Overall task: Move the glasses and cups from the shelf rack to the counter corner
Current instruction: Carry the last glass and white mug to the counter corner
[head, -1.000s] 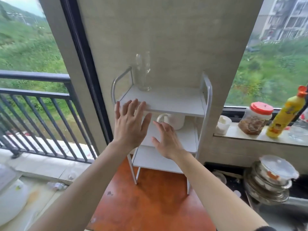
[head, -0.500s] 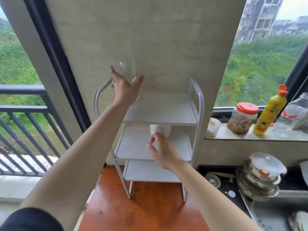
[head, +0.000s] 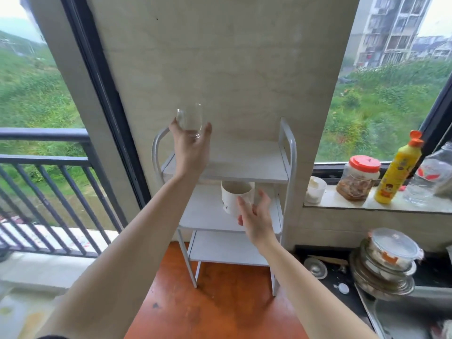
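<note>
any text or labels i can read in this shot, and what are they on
No text here can be read.
Yellow squeeze bottle: printed label with a cartoon figure, lettering too blurred to read.
Clear plastic bottle: red marking, too blurred to read.
White mug: small dark mark low on its side, too small to tell.
Red-lidded jar: no label visible.
Glass in the left hand: plain, no print.

The left hand (head: 190, 152) hides the base of the clear glass (head: 189, 119), the right hand (head: 254, 216) covers the white mug's (head: 236, 196) lower right side, and its handle cannot be seen.
</note>
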